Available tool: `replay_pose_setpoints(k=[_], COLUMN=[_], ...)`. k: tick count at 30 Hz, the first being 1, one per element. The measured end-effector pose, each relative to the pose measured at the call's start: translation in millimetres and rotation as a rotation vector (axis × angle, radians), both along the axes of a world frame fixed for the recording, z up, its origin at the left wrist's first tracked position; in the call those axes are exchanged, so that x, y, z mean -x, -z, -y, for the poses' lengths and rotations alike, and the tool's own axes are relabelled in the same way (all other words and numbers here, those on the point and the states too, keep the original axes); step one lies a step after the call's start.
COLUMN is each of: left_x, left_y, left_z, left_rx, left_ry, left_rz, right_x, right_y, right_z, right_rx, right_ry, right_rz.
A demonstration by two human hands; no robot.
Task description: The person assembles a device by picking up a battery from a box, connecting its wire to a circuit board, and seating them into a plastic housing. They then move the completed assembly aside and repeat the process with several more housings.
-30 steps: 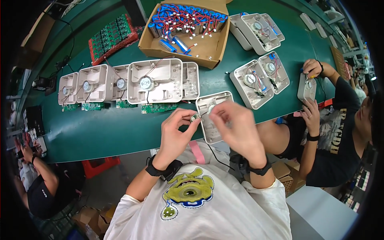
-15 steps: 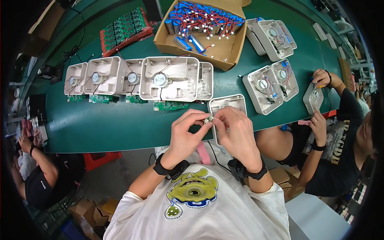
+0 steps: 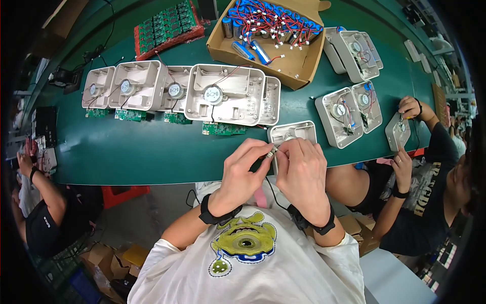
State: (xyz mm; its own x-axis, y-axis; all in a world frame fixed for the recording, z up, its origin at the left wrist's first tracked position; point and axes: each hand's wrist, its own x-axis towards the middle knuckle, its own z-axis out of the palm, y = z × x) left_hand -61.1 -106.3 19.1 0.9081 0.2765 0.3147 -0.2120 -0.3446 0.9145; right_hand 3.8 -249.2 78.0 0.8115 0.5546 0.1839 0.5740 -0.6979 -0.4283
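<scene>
My left hand (image 3: 239, 172) pinches a small circuit board (image 3: 272, 152) with green and pale parts, held on edge between thumb and forefinger. The fingertips of my right hand (image 3: 305, 175) close at the board's right edge; what they grip there is hidden. Both hands are over the near part of a light-grey plastic housing (image 3: 292, 128) at the table's front edge, and cover much of it. A round speaker is partly visible inside that housing.
Left of centre stands a row of open grey housings (image 3: 225, 76) with speakers and green boards (image 3: 223, 128). Behind are a carton (image 3: 298, 76) of blue batteries and stacked circuit boards (image 3: 167, 28). Wired housings (image 3: 336, 121) stand to the right. Co-workers sit at both sides.
The view has shifted slightly, so the table's things sit a little further right. My hands stay together at the small board, which is now tilted differently.
</scene>
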Motion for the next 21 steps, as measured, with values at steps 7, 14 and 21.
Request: replay_pose_setpoints(k=[7, 14, 21], left_x=[-3.3, -5.5, -6.4], left_y=[0.9, 6.9, 19.0], left_z=[-1.7, -8.5, -10.8], left_rx=[0.048, 0.081, 0.195], left_ry=[0.027, 0.088, 0.041], left_rz=[-0.027, 0.019, -0.011], right_x=[-1.6, -0.5, -23.7], right_y=[-0.2, -0.7, -11.4], right_z=[-1.0, -6.6, -5.0], right_rx=[0.000, 0.027, -0.051], right_ry=[-0.013, 0.009, -0.136], right_rz=[-0.038, -0.041, -0.017])
